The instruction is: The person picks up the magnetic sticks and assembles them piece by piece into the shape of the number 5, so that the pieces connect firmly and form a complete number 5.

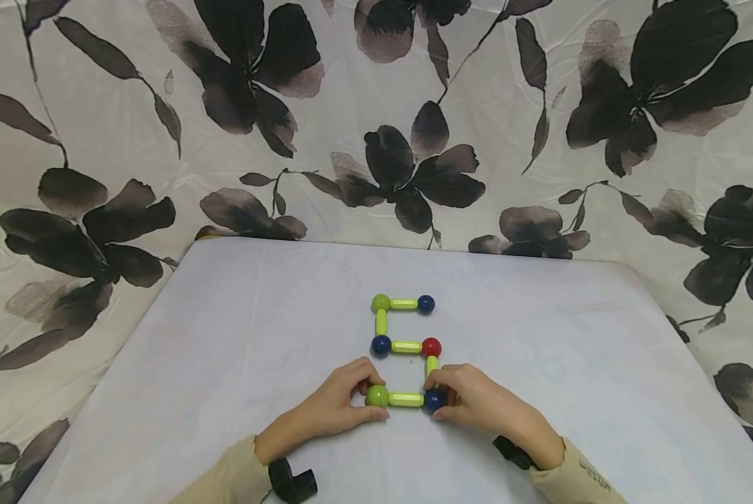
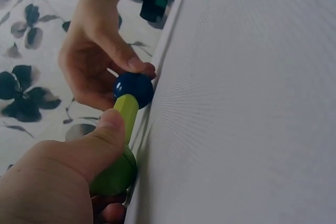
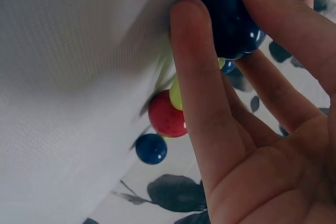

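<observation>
Yellow-green rods and coloured balls form an S-like figure lying on the white table. At its near left corner, my left hand (image 1: 332, 404) grips a green ball (image 1: 378, 396) between fingers and thumb. My right hand (image 1: 486, 402) pinches a dark blue ball (image 1: 434, 400) at the near right corner. A yellow-green rod (image 1: 406, 400) joins these two balls. Another rod (image 1: 432, 365), partly behind my right fingers, leads up to a red ball (image 1: 431, 347). Beyond are a second blue ball (image 1: 381, 346), a second green ball (image 1: 381, 302) and a far blue ball (image 1: 425, 304), linked by rods.
The white tabletop (image 1: 257, 315) spreads around the figure on all sides. Behind it hangs a white cloth (image 1: 326, 42) with dark flowers. Black wrist devices sit on the left wrist (image 1: 292, 483) and right wrist (image 1: 512, 452).
</observation>
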`<act>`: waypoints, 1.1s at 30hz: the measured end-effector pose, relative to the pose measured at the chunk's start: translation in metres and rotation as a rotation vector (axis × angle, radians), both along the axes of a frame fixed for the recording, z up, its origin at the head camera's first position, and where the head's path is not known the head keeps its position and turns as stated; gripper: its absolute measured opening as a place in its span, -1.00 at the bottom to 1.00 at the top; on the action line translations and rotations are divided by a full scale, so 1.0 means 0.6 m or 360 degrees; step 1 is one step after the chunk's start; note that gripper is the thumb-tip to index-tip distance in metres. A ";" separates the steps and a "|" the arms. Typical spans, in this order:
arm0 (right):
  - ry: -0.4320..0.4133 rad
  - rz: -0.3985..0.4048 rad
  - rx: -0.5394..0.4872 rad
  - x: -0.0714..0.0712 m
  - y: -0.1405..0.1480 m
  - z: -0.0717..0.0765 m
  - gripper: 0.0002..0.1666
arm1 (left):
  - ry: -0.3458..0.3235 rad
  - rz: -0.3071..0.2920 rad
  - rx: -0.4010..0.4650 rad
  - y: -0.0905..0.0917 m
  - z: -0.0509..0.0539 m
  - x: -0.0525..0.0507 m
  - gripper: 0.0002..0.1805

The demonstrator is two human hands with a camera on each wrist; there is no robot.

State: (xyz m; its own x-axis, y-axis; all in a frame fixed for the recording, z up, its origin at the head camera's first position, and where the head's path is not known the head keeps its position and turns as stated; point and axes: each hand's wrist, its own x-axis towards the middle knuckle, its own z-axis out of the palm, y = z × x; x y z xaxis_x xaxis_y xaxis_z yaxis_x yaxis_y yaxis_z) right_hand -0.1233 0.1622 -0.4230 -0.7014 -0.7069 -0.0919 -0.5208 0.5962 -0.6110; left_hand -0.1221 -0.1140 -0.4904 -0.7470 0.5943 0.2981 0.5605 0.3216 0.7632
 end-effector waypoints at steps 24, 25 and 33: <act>0.0016 -0.0040 -0.0031 0.001 -0.002 -0.005 -0.66 | 0.0001 0.0008 0.0017 -0.002 -0.005 -0.001 -0.62; 0.0016 -0.0040 -0.0031 0.001 -0.002 -0.005 -0.66 | -0.0003 0.0003 0.0022 -0.003 -0.005 -0.001 -0.61; 0.0018 -0.0038 -0.0034 0.001 -0.003 -0.005 -0.67 | -0.0011 -0.0014 0.0055 -0.007 -0.003 -0.003 -0.57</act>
